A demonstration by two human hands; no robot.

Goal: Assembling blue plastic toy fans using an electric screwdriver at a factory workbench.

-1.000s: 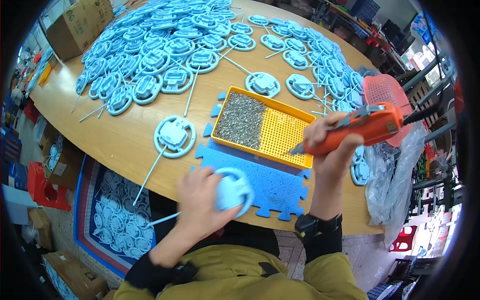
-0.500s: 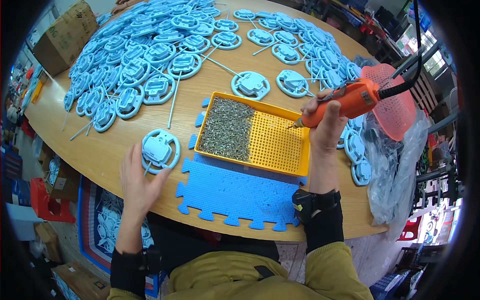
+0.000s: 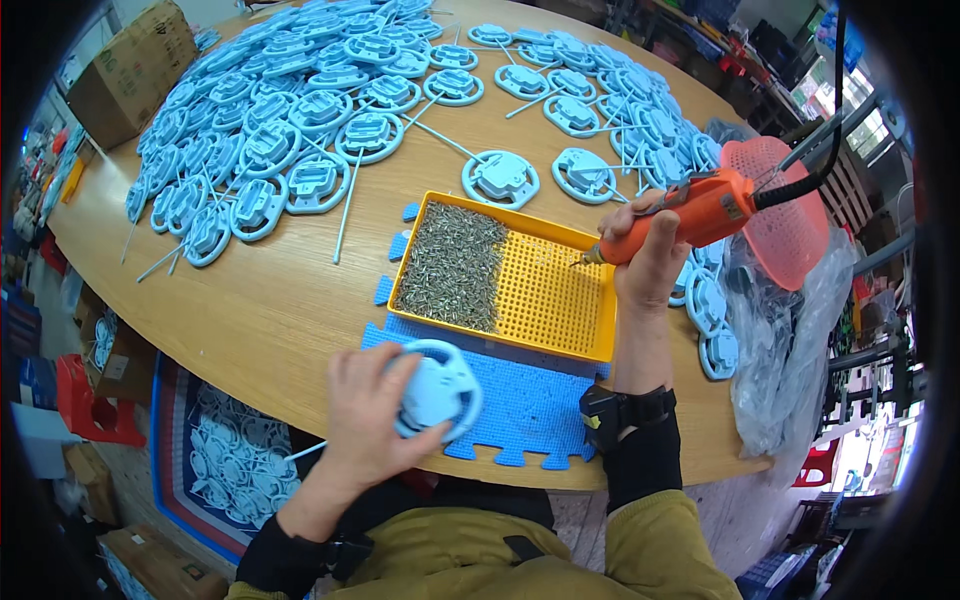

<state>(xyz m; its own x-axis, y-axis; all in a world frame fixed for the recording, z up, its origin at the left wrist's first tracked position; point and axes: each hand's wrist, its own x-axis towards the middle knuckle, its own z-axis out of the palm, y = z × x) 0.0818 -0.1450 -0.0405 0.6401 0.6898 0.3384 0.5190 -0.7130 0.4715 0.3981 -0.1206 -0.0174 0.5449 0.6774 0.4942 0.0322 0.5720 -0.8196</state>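
Left fingers [image 3: 397, 380] partly hide the blue wheel [image 3: 438, 390].

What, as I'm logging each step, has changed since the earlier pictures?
The left hand released one wheel-shaped piece, then took hold of a second pale-blue wheel-shaped piece, moving it right and closer in, over the blue foam mat. The right hand still holds the orange electric screwdriver; the yellow perforated tray stayed put.
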